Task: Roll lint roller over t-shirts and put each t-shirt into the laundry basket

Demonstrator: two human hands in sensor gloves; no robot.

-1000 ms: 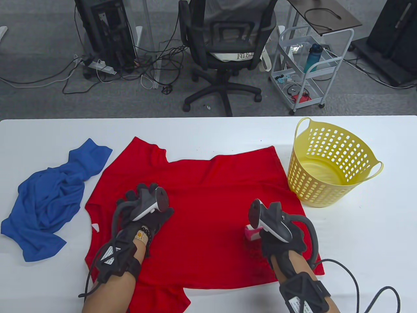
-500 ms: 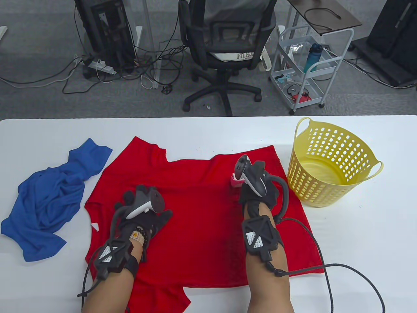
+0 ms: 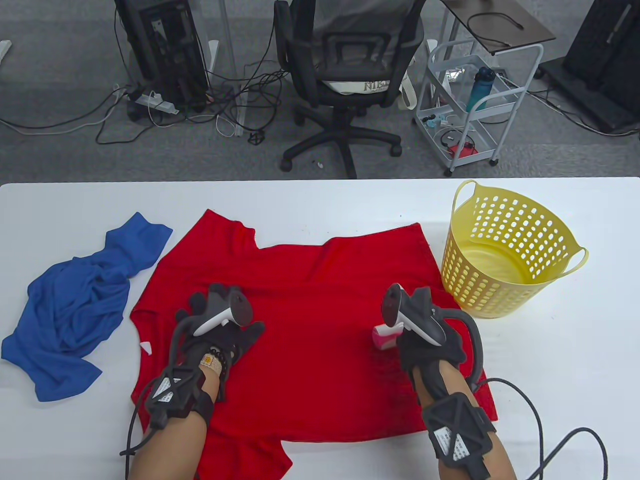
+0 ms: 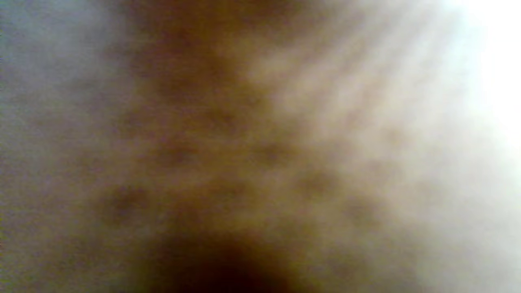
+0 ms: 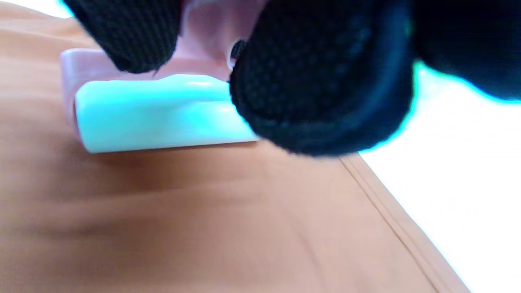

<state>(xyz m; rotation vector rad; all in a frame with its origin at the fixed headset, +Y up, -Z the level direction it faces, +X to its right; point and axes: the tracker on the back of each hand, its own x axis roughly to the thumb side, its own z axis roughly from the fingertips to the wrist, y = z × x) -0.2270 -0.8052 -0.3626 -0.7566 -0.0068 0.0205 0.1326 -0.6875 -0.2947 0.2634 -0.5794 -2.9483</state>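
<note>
While the left hand (image 3: 220,320) lies flat on the red t-shirt (image 3: 320,310) with its fingers spread, pressing the cloth down near the shirt's left side, the right hand (image 3: 425,335) is curled round the handle of the lint roller (image 3: 385,337), whose roll touches the shirt on its right half. In the right wrist view the gloved fingers (image 5: 321,77) wrap over the pink frame, and the pale roll of the lint roller (image 5: 154,114) sits flat against the fabric, close to the shirt's hem, with bare white table beyond it. The left wrist view is only a brown and white blur, so nothing can be told from it.

The red t-shirt is spread out over the middle of the table (image 3: 575,350), one sleeve pointing toward the far edge and the other hanging at the near edge between the two forearms. Its right hem lies just beside the yellow laundry basket (image 3: 510,250), which stands upright near the far right part of the table, with nothing showing inside it. A blue t-shirt (image 3: 80,305) lies crumpled at the left side of the table, just beside the red one. A black cable (image 3: 540,425) runs from the right wrist across the near right corner of the table.

Beyond the far edge of the table stand an office chair (image 3: 345,75) and a white trolley (image 3: 475,100) on the grey floor
</note>
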